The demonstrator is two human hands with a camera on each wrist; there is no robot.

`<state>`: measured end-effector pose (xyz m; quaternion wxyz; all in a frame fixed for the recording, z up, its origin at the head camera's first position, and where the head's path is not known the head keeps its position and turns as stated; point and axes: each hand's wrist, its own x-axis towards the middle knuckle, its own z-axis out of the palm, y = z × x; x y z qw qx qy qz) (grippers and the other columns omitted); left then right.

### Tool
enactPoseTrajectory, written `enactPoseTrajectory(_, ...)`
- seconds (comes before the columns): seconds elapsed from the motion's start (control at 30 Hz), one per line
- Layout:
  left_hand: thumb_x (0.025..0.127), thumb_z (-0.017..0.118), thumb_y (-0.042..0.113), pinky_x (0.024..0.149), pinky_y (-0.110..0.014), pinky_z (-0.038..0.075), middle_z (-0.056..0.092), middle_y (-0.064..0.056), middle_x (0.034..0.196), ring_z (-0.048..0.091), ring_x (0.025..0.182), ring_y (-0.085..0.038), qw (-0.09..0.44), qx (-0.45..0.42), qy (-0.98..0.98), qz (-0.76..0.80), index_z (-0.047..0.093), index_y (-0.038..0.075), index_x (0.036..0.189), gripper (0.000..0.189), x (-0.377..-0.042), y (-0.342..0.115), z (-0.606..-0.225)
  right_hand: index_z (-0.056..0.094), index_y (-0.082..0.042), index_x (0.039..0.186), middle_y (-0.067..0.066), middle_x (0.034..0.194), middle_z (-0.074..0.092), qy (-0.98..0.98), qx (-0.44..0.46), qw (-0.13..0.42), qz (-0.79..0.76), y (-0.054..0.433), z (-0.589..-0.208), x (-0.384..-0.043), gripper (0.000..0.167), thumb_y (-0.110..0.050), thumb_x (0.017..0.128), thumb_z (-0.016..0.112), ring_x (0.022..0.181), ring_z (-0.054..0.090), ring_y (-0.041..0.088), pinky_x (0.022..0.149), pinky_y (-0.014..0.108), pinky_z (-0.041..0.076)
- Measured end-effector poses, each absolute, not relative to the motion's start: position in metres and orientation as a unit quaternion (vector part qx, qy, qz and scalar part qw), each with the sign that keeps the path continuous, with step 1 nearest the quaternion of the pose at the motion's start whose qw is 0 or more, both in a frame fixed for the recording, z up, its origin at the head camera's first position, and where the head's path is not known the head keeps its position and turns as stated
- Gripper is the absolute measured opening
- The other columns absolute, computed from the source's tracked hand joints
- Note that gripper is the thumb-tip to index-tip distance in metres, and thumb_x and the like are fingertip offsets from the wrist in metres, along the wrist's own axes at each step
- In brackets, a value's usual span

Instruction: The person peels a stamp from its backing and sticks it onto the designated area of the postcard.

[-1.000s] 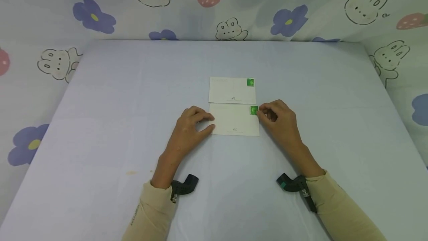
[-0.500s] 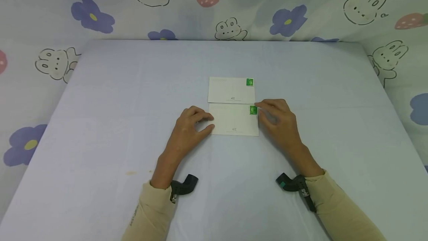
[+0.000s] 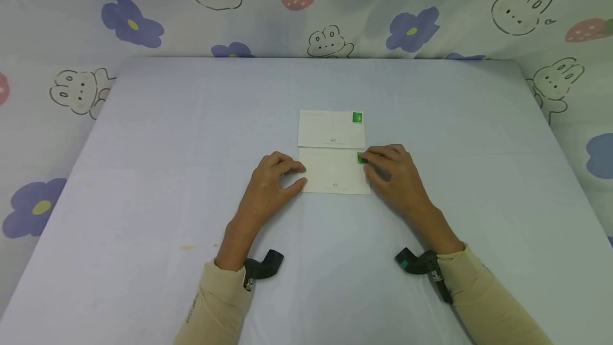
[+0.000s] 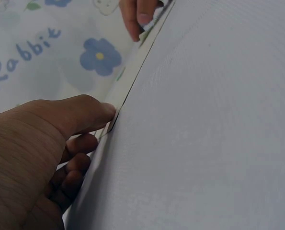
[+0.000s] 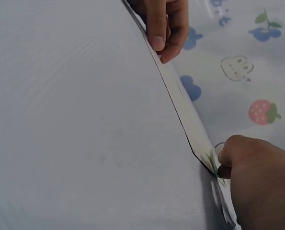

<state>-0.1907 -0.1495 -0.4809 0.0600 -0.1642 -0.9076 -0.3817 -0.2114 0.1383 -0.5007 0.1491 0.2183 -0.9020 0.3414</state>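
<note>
Two white postcards lie one behind the other in the head view. On the far postcard (image 3: 330,129) a green stamp (image 3: 357,117) sits in the upper right corner. The near postcard (image 3: 330,172) has a similar green stamp (image 3: 360,158) there, partly hidden under a fingertip. My right hand (image 3: 395,174) has its index fingertip on that stamp, with the thumb slightly apart at the card's right edge. At the left edge, my left hand (image 3: 273,185) rests its thumb and a fingertip, spaced apart, on the near postcard. The left wrist view shows the thumb (image 4: 92,112) on the card's edge.
A white cloth covers the table (image 3: 306,281). Behind it hangs a curtain (image 3: 359,4) with rabbits, flowers and strawberries. A dark wrist camera is strapped to each forearm, the left camera (image 3: 265,264) and the right camera (image 3: 416,261).
My right thumb and index finger were together at the stamp's right edge. They spread apart, and the index finger moved left onto the stamp. My left hand and both postcards stayed in place.
</note>
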Motion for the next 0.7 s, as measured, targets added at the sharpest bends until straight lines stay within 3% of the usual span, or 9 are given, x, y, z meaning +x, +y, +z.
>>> enactPoseTrajectory(0.23, 0.084, 0.082, 0.01, 0.085, -0.036, 0.046, 0.061, -0.002, 0.103, 0.054, 0.097, -0.021, 0.062, -0.167, -0.906, -0.384, 0.075, 0.01, 0.101, 0.019, -0.1908, -0.1491, -0.4812, 0.077, -0.003, 0.107, 0.008, 0.112, 0.071, -0.877, 0.224, 0.214, 0.368, 0.1386, -0.4976, -0.2104, 0.024, 0.006, 0.086, 0.069, 0.106, 0.054, 0.028, 0.091, 0.041, 0.043)
enactPoseTrajectory(0.7, 0.084, 0.082, 0.011, 0.085, -0.037, 0.045, 0.061, -0.001, 0.104, 0.053, 0.097, -0.021, 0.063, -0.165, -0.907, -0.381, 0.075, 0.011, 0.101, 0.018, -0.1911, -0.1496, -0.4816, 0.077, -0.005, 0.108, 0.009, 0.112, 0.07, -0.888, 0.245, 0.173, 0.349, 0.1395, -0.5, -0.2111, 0.021, 0.0, 0.088, 0.07, 0.11, 0.053, 0.028, 0.089, 0.045, 0.039)
